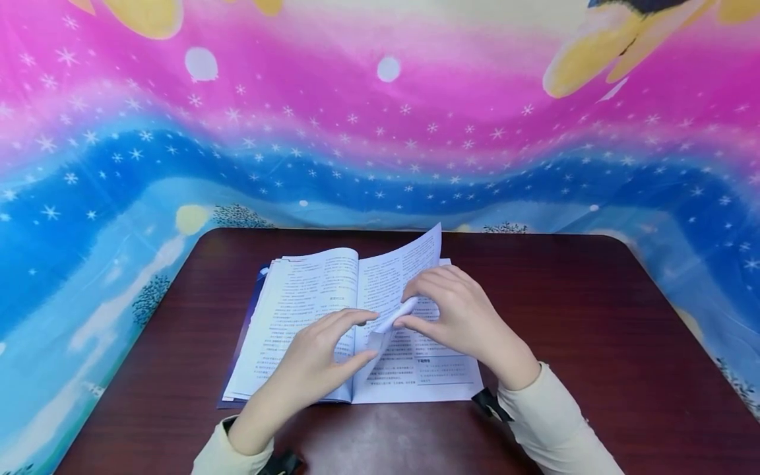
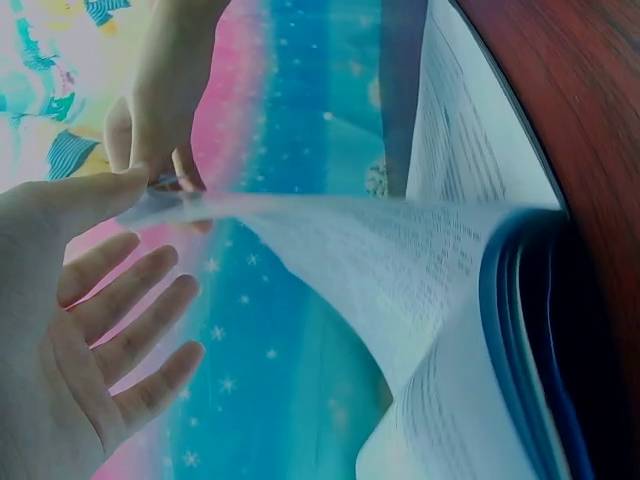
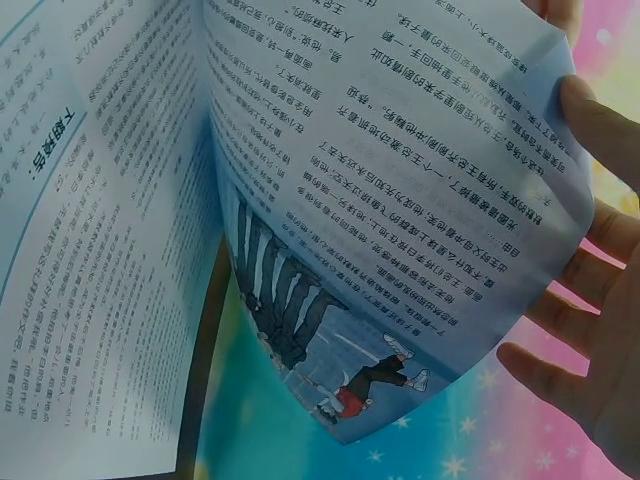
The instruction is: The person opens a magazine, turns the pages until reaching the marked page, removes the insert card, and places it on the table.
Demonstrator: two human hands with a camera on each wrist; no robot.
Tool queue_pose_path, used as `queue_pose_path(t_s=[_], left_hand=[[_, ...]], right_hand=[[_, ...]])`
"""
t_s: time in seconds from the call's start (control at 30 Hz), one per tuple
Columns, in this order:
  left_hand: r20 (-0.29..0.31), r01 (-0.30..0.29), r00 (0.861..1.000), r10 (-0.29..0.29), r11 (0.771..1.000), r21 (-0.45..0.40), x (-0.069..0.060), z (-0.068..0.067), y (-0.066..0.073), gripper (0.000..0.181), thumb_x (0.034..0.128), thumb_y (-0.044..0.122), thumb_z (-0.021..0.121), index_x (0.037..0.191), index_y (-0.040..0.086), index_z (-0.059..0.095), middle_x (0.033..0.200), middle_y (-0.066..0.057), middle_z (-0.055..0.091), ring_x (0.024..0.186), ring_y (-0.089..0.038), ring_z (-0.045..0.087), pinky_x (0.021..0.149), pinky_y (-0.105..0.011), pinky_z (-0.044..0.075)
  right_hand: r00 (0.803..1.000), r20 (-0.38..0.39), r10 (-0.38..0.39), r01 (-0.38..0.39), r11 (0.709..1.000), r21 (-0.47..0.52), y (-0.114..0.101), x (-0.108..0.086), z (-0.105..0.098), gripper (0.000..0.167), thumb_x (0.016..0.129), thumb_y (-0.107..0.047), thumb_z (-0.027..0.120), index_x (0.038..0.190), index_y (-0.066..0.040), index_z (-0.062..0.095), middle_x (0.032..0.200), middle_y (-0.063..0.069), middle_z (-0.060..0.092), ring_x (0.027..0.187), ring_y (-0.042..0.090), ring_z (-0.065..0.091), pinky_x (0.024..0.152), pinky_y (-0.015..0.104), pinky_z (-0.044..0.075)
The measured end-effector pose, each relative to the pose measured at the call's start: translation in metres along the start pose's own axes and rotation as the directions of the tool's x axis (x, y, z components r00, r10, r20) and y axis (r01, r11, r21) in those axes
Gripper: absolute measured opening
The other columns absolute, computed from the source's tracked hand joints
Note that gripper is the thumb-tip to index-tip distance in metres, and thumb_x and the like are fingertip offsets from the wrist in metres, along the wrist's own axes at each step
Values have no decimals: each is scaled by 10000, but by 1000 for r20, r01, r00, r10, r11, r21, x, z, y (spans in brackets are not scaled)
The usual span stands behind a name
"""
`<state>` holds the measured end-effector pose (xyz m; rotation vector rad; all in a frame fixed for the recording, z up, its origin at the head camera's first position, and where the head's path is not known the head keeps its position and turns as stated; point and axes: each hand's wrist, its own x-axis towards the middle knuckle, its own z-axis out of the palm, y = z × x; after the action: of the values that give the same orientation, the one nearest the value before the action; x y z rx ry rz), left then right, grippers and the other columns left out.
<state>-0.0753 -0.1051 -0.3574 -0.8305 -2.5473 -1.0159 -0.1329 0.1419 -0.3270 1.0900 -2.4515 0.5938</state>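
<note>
An open magazine (image 1: 309, 330) with columns of printed text lies on the table, and one page (image 1: 394, 264) is lifted and curled from its right side. My right hand (image 1: 457, 307) pinches the free edge of that page; in the right wrist view the thumb (image 3: 600, 125) lies on one face and fingers (image 3: 610, 235) show beyond the edge. My left hand (image 1: 315, 359) is held over the magazine's middle, its thumb and fingers apart around the curled corner. In the left wrist view its fingers (image 2: 140, 300) are spread. Whether its thumb touches the page I cannot tell.
The dark reddish-brown table (image 1: 594, 316) extends to both sides of the magazine. Behind it hangs a pink and blue cloth (image 1: 332, 152) with snowflakes. A picture of figures (image 3: 310, 320) is printed on the lifted page. Black bands (image 1: 491, 404) sit at both wrists.
</note>
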Motion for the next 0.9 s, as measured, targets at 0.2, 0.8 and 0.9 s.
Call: queue_pose_path(t_s=[0.2,0.8,0.9], left_hand=[[-43,-33,999,30,997,-74,7,11,4,457,851,137,800,1278,142,637,1189,29,675,1075,-138,644,892,-336,541],[-152,-23,988,21,1000,-11,11,16,-3,418,860,-15,731,1236,153,657,1086,23,702,951,-122,656,772,-316,559],[-168,12,986,-8,1000,19,8,13,-7,429,859,14,754,1254,141,645,1082,14,699,941,-131,659,734,-317,562]], right_hand=[[1000,-9,-7,7,1000,8,-2,2,0,358,785,-484,814,948,-181,716,965,-62,689,1014,153,600,955,371,457],[997,-59,-39,41,999,24,-3,0,0,524,780,-409,841,1213,-150,698,1293,23,641,1221,237,555,1062,465,401],[996,-74,-43,45,999,25,-2,-3,-2,607,772,-381,852,1299,-152,654,1404,38,567,1281,254,518,1075,485,386]])
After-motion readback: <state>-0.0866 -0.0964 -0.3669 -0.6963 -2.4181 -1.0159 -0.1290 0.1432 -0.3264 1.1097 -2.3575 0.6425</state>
